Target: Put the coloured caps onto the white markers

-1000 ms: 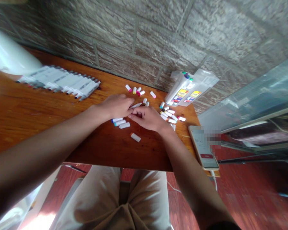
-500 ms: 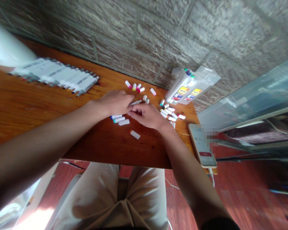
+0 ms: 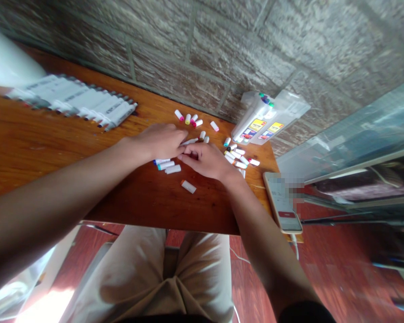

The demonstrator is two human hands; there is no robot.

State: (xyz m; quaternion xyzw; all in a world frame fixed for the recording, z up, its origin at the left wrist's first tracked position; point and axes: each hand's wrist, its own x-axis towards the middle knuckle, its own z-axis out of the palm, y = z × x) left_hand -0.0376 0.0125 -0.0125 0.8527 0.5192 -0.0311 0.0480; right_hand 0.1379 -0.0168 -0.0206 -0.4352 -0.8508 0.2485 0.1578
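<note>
My left hand (image 3: 164,140) is closed, knuckles up, low over the table. Its fingertips meet those of my right hand (image 3: 204,160), whose thumb and forefinger are pinched together. What the fingers hold is hidden. A slim white piece (image 3: 190,141) shows just behind the meeting fingers; I cannot tell whether it is gripped or lies there. Below my left hand lie several white marker caps with coloured ends, one of them a teal-ended cap (image 3: 166,165). Nearer me rests an orange-ended cap (image 3: 188,186). More caps (image 3: 194,119) lie beyond the hands, and another cluster (image 3: 235,154) is to the right.
A row of white markers (image 3: 77,101) lies side by side at the left. Against the brick wall (image 3: 208,67) stands a clear plastic case (image 3: 259,121) with some markers inside. A phone (image 3: 283,204) on a cable lies at the right table edge.
The view has shifted slightly, so everything sits a little higher in the picture. My hands keep the same closed pose against each other, and the caps have not moved on the table.
</note>
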